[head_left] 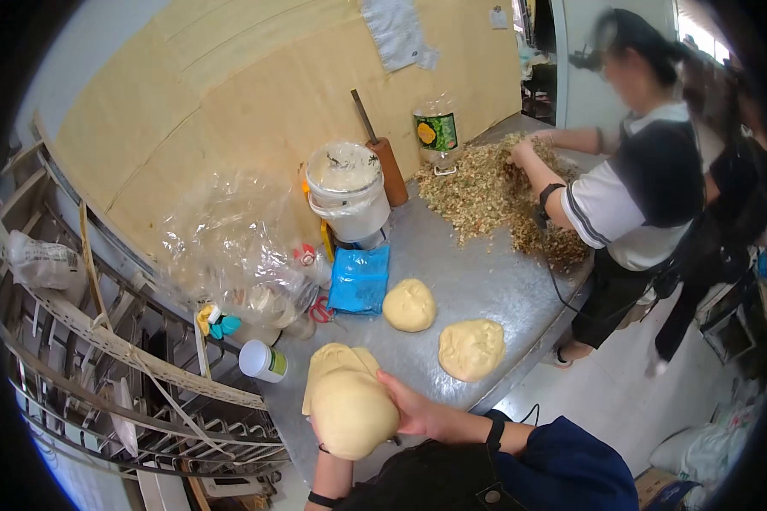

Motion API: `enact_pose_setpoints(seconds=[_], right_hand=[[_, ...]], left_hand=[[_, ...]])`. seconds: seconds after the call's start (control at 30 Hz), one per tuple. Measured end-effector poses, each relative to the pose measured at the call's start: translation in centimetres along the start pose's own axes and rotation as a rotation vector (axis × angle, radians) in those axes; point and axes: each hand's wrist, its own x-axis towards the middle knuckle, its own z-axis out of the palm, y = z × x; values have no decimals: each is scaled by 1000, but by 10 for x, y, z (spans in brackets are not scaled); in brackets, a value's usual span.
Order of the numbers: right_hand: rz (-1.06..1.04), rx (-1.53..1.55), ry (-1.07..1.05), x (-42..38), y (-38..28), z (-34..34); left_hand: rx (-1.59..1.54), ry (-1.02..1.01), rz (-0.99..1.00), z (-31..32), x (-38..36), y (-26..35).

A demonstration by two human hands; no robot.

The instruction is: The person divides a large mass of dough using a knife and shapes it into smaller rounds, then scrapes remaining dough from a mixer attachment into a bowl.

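Observation:
A smooth, rounded lump of pale yellow dough [355, 415] is held between my two hands at the front of the metal table. My right hand [406, 407] presses on its right side with the fingers curved along it. My left hand [321, 436] supports it from the lower left, its fingers mostly hidden by the dough. Just behind, more dough [331, 360] with a folded edge overlaps the held lump in this view. Two other pieces lie farther on the table: a round dough ball [410, 305] and a flatter, dimpled dough piece [472, 350].
Left of the dough are a blue packet [359, 281], red-handled scissors [320, 310], a white tub [262, 361] and clear plastic bags [230, 247]. A white bucket [347, 200] stands by the wall. A co-worker [639, 162] handles a heap of chopped filling [486, 192]. Metal racks [136, 366] line the left.

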Motion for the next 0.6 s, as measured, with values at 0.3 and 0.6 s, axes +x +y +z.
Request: enact_pose_setpoints(seconds=[0.3, 0.6], right_hand=[[261, -274, 119, 9, -5, -19], [20, 188, -140, 24, 15, 3]], left_hand=[[-16, 132, 505, 20, -38, 46], [500, -206, 811, 58, -36, 2]])
